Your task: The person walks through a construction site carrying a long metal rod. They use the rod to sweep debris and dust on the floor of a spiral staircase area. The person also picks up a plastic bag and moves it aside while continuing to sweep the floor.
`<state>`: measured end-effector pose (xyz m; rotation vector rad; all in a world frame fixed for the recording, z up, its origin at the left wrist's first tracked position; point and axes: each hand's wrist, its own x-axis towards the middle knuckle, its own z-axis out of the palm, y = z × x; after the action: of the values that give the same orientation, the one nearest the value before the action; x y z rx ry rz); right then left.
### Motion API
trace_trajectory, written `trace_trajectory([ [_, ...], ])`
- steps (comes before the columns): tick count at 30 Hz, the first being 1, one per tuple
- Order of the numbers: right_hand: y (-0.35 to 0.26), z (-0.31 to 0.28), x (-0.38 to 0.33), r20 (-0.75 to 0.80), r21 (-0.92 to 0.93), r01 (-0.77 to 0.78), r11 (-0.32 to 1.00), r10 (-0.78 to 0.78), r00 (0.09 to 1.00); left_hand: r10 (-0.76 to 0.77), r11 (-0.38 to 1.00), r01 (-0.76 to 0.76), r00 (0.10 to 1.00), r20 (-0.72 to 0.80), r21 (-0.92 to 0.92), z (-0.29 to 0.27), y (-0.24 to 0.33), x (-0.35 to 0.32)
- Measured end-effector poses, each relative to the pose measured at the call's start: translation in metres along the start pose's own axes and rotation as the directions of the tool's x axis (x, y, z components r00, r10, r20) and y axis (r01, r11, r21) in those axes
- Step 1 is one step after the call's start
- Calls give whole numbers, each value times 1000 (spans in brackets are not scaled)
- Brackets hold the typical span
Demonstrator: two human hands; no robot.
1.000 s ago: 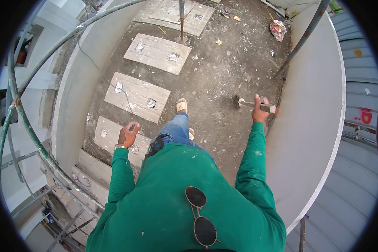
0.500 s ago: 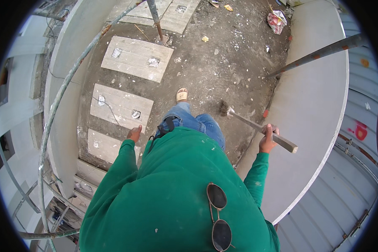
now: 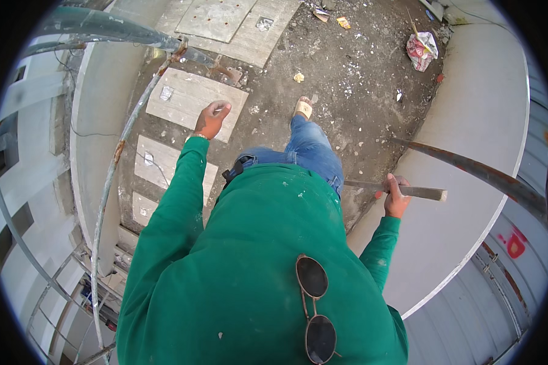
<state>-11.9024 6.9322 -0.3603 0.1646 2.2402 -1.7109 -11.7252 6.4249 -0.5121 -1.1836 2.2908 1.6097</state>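
My right hand [image 3: 396, 196] is closed round a long, squared wooden handle [image 3: 429, 193], held at my right side by the pale low wall. The handle's far end is hidden behind my jeans, so the tool's kind does not show now. Out in front on the left, my left hand [image 3: 212, 119] hangs in the air above a pale slab [image 3: 182, 91]. Its fingers are loosely bent, with a gap at the thumb and nothing visible held. One sandalled foot [image 3: 303, 108] is forward on the dirty ground.
Metal scaffold pipes [image 3: 119, 152] cross on the left, and a rusty pole [image 3: 469, 163] leans over the right-hand wall [image 3: 463, 115]. More slabs [image 3: 216, 18] lie ahead. A red-and-white bag [image 3: 421, 51], scraps and rubble litter the ground. Corrugated sheeting [image 3: 469, 316] stands beyond the wall.
I have stepped forward. My left hand has swung up and ahead. The handle in my right hand has turned flatter, and its dark, clumpy far end has gone out of sight behind my leg.
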Motion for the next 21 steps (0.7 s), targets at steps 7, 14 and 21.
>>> trace_trajectory([
  [7,-132,92,186,259,78,199,977,-213,942,101,988,-104,994,-27,-118,6,179,61],
  [14,-277,228,336,574,369,413,832,-554,603,234,964,-240,970,-63,-115,-23,286,192],
  [21,-360,365,457,474,623,363,693,-704,529,584,811,-572,802,-122,120,-35,373,360],
])
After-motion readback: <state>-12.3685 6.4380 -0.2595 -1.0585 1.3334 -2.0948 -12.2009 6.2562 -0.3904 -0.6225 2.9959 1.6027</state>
